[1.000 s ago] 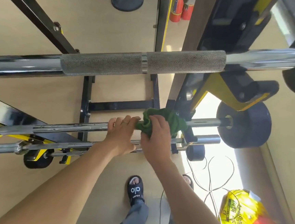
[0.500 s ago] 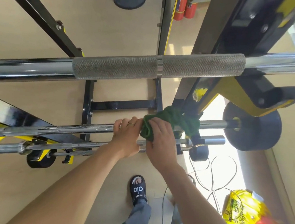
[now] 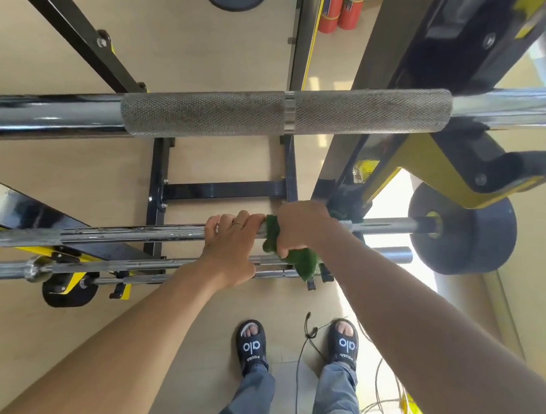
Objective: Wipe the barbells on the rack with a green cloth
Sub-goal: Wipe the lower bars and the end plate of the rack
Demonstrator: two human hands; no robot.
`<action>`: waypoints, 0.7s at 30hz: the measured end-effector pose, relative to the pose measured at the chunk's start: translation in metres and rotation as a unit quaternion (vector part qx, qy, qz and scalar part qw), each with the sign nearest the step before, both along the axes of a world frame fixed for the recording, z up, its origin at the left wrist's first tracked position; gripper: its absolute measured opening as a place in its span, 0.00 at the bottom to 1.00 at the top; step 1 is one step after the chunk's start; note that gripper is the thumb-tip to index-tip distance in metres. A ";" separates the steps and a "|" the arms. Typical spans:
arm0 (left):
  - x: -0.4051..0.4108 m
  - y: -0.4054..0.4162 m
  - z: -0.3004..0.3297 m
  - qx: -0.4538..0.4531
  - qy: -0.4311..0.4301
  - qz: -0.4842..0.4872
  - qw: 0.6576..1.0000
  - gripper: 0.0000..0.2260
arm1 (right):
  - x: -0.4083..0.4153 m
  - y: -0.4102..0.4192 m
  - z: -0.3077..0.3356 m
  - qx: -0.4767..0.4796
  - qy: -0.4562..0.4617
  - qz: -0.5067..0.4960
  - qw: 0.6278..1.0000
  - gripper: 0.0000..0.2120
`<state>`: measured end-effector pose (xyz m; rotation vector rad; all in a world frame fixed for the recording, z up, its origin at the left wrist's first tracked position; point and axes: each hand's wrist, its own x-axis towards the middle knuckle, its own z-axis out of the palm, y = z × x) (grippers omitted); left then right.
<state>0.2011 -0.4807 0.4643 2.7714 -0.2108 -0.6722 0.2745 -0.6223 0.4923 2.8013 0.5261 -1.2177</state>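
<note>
Both hands are closed round a chrome barbell bar on a black-and-yellow rack.

Right hand (image 3: 299, 225) fingers are curled round a crumpled green cloth (image 3: 296, 261), which is wrapped over the slim chrome barbell bar (image 3: 124, 231) near the rack's right-hand upright, a loose tail hanging below the bar. Left hand (image 3: 231, 249) is gripped on the same bar just beside the cloth, a ring seen on one finger. A second, thinner bar (image 3: 148, 263) is racked just below. A thick knurled steel bar (image 3: 283, 110) is carried across the black-and-yellow steel rack (image 3: 223, 191) above, nearer the camera. A black weight plate (image 3: 470, 234) is mounted at the gripped bar's right end. Black sandals (image 3: 251, 345) are planted on the beige floor beneath.
</note>
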 end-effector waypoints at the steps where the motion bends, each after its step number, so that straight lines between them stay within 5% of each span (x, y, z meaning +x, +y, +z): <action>1: 0.000 0.000 0.000 0.002 -0.001 0.000 1.000 0.38 | 0.011 0.004 0.002 -0.005 0.076 -0.015 0.997 0.20; 3: -0.001 0.000 0.001 0.004 -0.002 0.001 1.000 0.37 | 0.027 0.008 0.007 -0.030 0.189 -0.028 0.981 0.26; 5: -0.001 -0.001 0.002 0.004 -0.003 0.002 1.000 0.37 | 0.029 0.008 0.009 -0.037 0.198 -0.024 0.979 0.24; 7: -0.001 -0.001 0.003 -0.001 -0.004 0.006 1.000 0.38 | 0.013 0.004 0.003 -0.005 0.091 -0.029 0.995 0.15; 9: -0.001 -0.001 0.003 -0.004 0.003 0.010 1.000 0.38 | -0.018 -0.001 -0.014 0.035 -0.122 -0.025 0.992 0.08; 13: 0.000 -0.002 0.003 -0.004 0.003 0.014 1.000 0.39 | -0.061 -0.010 -0.049 0.107 -0.369 -0.032 0.923 0.15; 21: -0.001 0.001 0.002 -0.013 -0.014 0.000 1.000 0.37 | -0.070 -0.050 -0.031 0.090 -0.311 0.015 0.946 0.37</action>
